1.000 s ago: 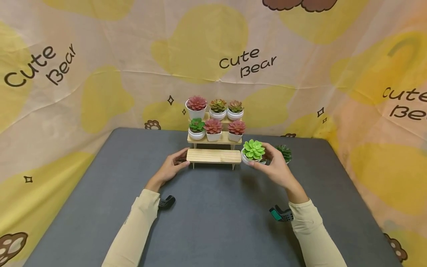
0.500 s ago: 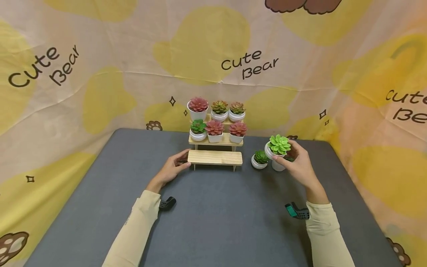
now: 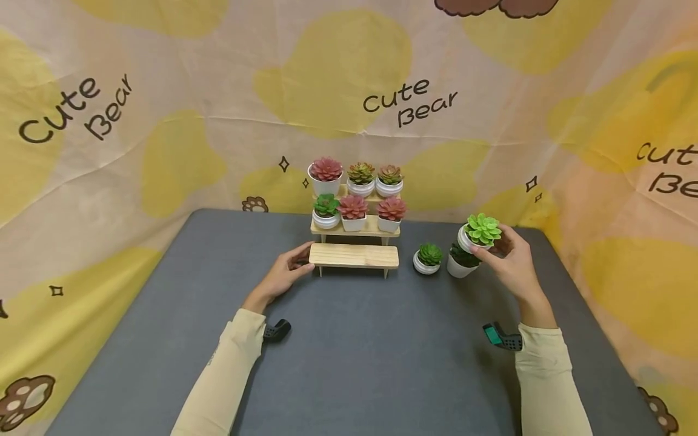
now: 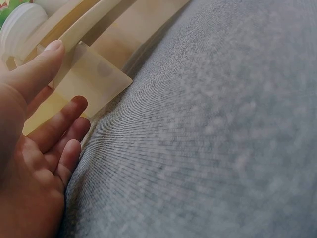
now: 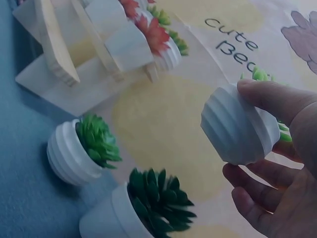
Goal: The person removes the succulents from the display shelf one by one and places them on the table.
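My right hand (image 3: 517, 261) holds a bright green succulent in a white ribbed pot (image 3: 468, 240) between thumb and fingers, up off the table. In the right wrist view the pot is tilted, its plant mostly hidden behind the thumb. Close below it in the head view stands a dark green succulent in a smooth white pot (image 3: 460, 267); left of that is a small green succulent (image 3: 429, 254) in a ribbed pot. My left hand (image 3: 282, 271) grips the left end of the tiered wooden stand (image 3: 353, 255), thumb on the lowest step's edge (image 4: 74, 25), other fingers loosely curled beside it.
Potted succulents fill the upper tiers, among them a large pink one (image 3: 326, 172) on top and a square-potted pink one (image 3: 389, 212) on the middle step. The lowest step is bare. A patterned cloth (image 3: 349, 72) hangs behind the grey table (image 3: 349, 351).
My right hand has carried the bright green succulent rightward, away from the stand's lowest step, uncovering the two succulents on the table. The left hand has stayed at the stand.
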